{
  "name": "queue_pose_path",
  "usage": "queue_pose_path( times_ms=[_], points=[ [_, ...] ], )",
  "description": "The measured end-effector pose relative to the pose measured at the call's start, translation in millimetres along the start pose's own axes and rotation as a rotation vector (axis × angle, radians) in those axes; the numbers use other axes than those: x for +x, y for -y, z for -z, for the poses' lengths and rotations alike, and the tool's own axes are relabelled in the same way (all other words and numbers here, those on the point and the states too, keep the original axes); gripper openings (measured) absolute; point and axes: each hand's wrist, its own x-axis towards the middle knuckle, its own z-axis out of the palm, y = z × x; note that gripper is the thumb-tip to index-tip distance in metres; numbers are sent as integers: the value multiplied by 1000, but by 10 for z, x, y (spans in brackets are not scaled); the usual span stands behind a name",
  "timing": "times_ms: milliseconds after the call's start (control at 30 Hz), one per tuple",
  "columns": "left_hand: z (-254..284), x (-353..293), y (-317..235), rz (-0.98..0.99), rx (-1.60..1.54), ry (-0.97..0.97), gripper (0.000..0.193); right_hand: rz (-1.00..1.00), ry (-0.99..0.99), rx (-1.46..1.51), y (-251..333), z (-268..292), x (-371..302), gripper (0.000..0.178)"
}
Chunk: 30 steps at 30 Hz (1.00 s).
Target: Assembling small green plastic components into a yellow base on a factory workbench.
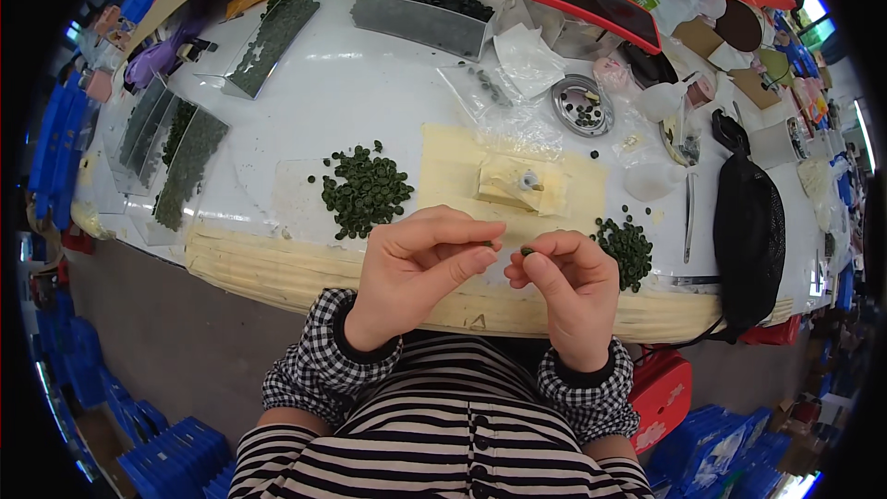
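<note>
Just over the table's front edge, my left hand (397,268) has thumb and forefinger pinched on a tiny dark piece, mostly hidden by the fingertips. Close beside it, my right hand (580,291) pinches a small dark green disc (527,251) between thumb and finger. The fingertips of the two hands are apart. Beyond my left hand lies a large pile of dark green discs (365,192); a smaller pile (625,252) is right of my right hand. Between them, a yellowish block (499,187) with a small grey round piece on top rests on yellow paper (443,162).
Clear trays of green pieces (420,26) stand at the back and left. Toward the right are a round metal dish (582,106), tweezers (689,217) and a black mesh bag (750,231). A red-cased phone (591,5) leans at the back. Padding (268,263) lines the front edge.
</note>
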Motion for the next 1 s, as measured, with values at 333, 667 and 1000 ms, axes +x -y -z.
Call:
queue_pose_path(
  times_ms=[333,667,1000],
  points=[
    [69,8,43,96,-106,61,24,-39,31,37,-27,-25,46,14],
    [76,-6,58,97,-153,29,20,409,-104,-519,-66,-141,91,13],
    [68,7,94,-250,297,6,23,480,-121,-610,-51,-196,104,14]
  ],
)
